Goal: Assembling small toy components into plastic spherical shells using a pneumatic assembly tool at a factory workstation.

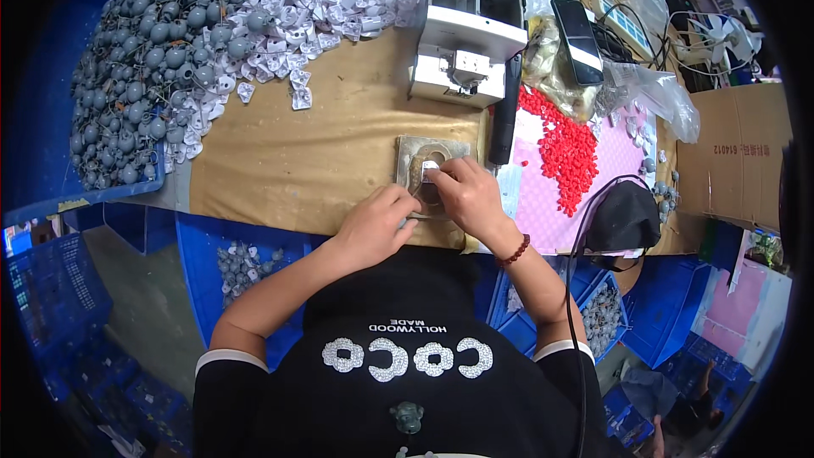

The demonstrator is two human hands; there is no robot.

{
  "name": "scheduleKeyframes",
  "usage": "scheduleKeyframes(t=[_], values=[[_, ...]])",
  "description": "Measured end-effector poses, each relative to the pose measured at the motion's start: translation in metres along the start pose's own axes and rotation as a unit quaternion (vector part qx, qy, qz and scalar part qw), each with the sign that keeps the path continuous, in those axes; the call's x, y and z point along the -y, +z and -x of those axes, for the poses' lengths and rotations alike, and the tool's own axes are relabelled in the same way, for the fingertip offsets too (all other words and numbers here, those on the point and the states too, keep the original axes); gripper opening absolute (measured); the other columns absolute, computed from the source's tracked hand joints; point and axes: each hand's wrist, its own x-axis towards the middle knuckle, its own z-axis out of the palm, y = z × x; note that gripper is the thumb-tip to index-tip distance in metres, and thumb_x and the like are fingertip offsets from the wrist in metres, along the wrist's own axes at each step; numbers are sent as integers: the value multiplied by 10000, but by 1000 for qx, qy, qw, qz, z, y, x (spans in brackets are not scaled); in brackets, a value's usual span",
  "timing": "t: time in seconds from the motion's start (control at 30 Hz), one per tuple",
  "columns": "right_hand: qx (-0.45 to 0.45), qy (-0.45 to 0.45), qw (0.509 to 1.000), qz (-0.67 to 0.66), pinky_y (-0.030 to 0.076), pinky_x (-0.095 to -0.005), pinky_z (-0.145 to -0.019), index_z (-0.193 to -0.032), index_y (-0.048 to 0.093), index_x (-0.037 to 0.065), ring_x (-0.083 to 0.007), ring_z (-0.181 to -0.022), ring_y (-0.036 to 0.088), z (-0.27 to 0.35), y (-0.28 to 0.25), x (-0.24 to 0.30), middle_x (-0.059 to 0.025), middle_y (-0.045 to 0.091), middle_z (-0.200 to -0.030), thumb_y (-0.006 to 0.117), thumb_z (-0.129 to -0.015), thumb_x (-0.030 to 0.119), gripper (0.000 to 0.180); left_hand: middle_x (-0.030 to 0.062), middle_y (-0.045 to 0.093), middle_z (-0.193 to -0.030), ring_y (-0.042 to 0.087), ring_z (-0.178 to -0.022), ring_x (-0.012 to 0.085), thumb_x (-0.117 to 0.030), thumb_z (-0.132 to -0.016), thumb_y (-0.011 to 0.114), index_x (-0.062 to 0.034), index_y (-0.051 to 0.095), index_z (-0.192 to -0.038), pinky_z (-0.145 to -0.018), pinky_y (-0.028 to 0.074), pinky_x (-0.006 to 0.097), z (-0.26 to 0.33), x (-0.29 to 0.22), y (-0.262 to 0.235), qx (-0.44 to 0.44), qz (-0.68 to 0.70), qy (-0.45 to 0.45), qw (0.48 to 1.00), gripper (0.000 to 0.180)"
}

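A small metal plate (407, 149) with a round, worn fixture lies near the table's front edge, between my hands. My right hand (475, 200) is over the plate, its thumb and forefinger closed on a small white plastic piece (430, 167). At the plate's lower left corner, my left hand (377, 222) is closed in a pinch. A bit of grey-blue (403, 222) shows between its fingertips; the rest is hidden by the fingers. The two hands are close together but apart.
Grey round parts (161, 55) and white plastic pieces (288, 21) heap at the far left. Behind the plate stands a white bench machine (462, 76). Red caps (566, 157), a phone (577, 41) and a black pouch (625, 216) lie to the right. Blue bins (199, 259) sit below.
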Motion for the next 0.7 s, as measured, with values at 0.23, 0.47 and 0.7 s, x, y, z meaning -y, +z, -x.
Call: scheduleKeyframes(t=[0.23, 0.47, 0.7], values=[[83, -26, 996, 32, 495, -411, -797, -1154, 676, 69, -280, -923, 589, 2, -15, 3, -89, 594, -995, 650, -776, 70, 379, 131, 589, -1118, 599, -1051, 349, -74, -820, 719, -57, 635, -1086, -874, 510, 442, 4, 9, 0, 33, -68, 5, 997, 280], [30, 31, 995, -86, 501, -401, -901, -1162, 705, 59, -309, -1021, 603, 20, -7, -2, -116, 624, -1091, 669, -764, -19, 408, 131, 543, -1342, 441, -1313, 380, -102, -804, 717, -121, 608, -1321, -1066, 365, 564, -20, -1, 21, -81, -255, 33, 963, 528], [7, 188, 959, -211, 453, -410, -1065, -1198, 651, 35, -340, -1263, 567, 45, -45, -28, -165, 629, -1289, 674, -841, -61, 370, 104, 579, -1296, 457, -1335, 342, -89, -786, 729, -135, 643, -1278, -1073, 362, 572, -27, 7, 30, -81, -264, 45, 960, 501]])
